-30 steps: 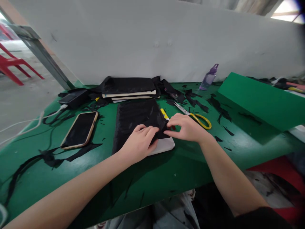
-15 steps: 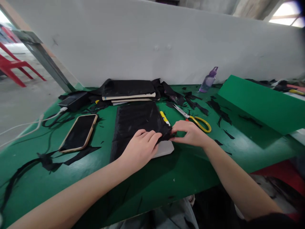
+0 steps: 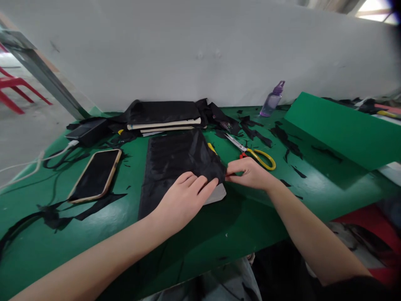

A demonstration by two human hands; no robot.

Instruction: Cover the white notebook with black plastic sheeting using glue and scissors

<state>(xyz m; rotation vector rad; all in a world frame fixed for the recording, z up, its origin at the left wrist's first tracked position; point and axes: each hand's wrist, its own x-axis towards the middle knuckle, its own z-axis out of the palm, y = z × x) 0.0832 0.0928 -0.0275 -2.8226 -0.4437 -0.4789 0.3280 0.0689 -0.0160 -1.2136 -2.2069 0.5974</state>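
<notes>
A piece of black fabric (image 3: 171,161) lies spread on the green table in front of me. My left hand (image 3: 186,198) rests on its near right part, palm down with fingers stretched out. At the fabric's right corner, my right hand (image 3: 247,172) pinches the edge between thumb and fingers. Under that corner a pale flat plate (image 3: 218,194) sticks out, most of it covered. A yellow stick-like object (image 3: 212,147) peeks from behind the fabric's right side. Scissors with yellow handles (image 3: 265,159) lie just beyond my right hand.
A phone (image 3: 96,174) and a black box with a white cable (image 3: 87,130) lie left. Behind is a stack of black-covered pads (image 3: 164,112). A purple bottle (image 3: 272,101) stands by the wall, a green board (image 3: 341,129) at right. Black scraps (image 3: 286,140) are scattered around.
The fabric corner, bunched before, is now drawn flatter and covers more of the yellow object. My left fingers have spread a little. The whole view has shifted slightly.
</notes>
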